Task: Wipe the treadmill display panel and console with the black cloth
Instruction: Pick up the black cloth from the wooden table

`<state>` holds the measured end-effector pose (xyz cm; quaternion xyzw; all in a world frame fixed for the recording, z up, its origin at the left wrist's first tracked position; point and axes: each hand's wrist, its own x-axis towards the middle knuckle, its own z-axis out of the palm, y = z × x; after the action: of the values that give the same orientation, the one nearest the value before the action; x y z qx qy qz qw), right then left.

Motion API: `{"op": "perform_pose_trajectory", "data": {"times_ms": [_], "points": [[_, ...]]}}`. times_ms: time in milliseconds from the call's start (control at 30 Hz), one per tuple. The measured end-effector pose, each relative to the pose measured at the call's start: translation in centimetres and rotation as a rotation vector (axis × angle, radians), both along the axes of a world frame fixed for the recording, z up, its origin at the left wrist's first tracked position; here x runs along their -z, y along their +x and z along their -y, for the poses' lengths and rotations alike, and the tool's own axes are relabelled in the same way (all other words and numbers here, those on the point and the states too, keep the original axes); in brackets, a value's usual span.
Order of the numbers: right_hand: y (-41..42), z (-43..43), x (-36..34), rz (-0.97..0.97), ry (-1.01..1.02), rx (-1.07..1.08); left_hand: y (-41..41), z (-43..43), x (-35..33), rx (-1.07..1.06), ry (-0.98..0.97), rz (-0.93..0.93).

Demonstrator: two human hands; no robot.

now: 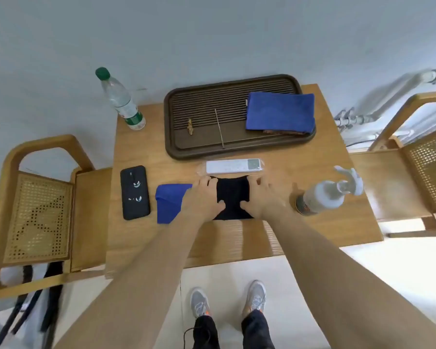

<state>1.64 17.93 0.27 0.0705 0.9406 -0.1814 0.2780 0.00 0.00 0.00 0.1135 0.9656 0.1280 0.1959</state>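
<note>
Under both hands (233,197), black cloth (233,195), perhaps folded.

**Colours and patterns**

Black cloth (233,197); two blue cloths (170,205) (280,112); black phone (135,192) marked with white grinning faces; dark brown ribbed tray (176,144); green-capped clear bottle (120,98); white remote (234,166); light wood table (312,230).

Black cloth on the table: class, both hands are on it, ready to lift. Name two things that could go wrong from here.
1. The black cloth touches the wrapped remote at its far edge; lifting it carelessly may drag the remote along.
2. The spray bottle stands just beside the right hand; a wide sweep outward could topple it. The left hand lies over the blue cloth, which might get gathered up too.
</note>
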Motion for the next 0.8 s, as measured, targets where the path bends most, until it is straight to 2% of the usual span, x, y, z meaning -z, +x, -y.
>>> {"op": "perform_pose_trajectory", "data": {"times_ms": [200,333,467,633,800], "points": [[0.7,0.2,5.7,-0.129,-0.019,0.043,0.5,-1.9,5.3,-0.036,-0.066,-0.05],[0.6,-0.1,6.3,-0.204,-0.127,0.193,0.8,-2.5,5.5,-0.057,-0.045,-0.122],[1.1,-0.3,4.3,-0.253,-0.229,0.266,1.4,-2.5,4.0,-0.072,0.028,-0.12],[3.4,-0.3,-0.1,-0.247,-0.36,0.294,1.6,-1.5,-0.1,-0.051,0.183,0.042],[5.7,0.5,-5.7,-0.202,-0.421,0.082,2.1,0.1,-7.1,0.008,0.205,0.018]]}}
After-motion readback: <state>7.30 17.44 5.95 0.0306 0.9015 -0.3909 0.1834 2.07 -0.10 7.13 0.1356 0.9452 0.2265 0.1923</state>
